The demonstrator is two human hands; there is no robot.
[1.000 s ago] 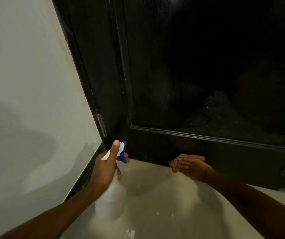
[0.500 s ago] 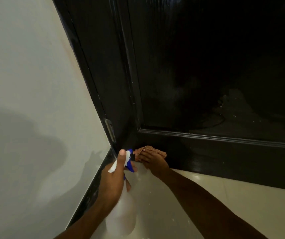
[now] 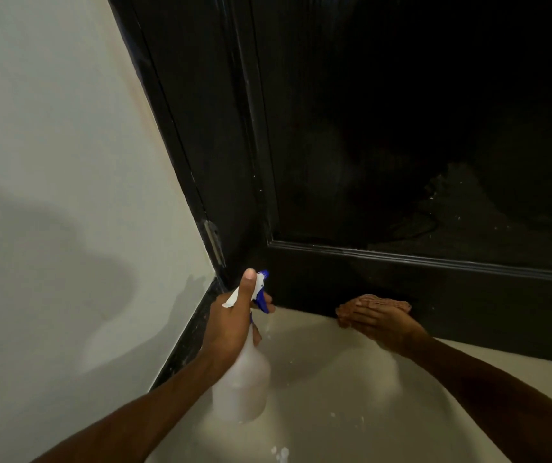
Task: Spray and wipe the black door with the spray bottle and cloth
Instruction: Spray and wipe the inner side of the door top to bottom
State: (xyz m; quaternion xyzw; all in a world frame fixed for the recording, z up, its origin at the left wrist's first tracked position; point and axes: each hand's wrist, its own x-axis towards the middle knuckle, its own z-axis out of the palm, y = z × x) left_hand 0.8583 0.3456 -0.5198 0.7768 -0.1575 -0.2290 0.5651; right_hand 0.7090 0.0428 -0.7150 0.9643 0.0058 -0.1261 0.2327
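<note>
I see the pale floor (image 3: 351,396) running up to the black door (image 3: 401,295), with white droplets (image 3: 279,453) spattered on it well short of that door.

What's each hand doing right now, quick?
Left hand: grips the spray bottle by its neck, thumb up along the sprayer head.
Right hand: fingers flat, pressing the brown cloth against the bottom rail of the black door.

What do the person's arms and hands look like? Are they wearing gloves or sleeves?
No gloves and no sleeves show. Both forearms are bare right down to the frame edge. The left hand and right hand are bare too, with no ring, watch or bracelet visible. The left thumb has a short, plain nail.
</note>
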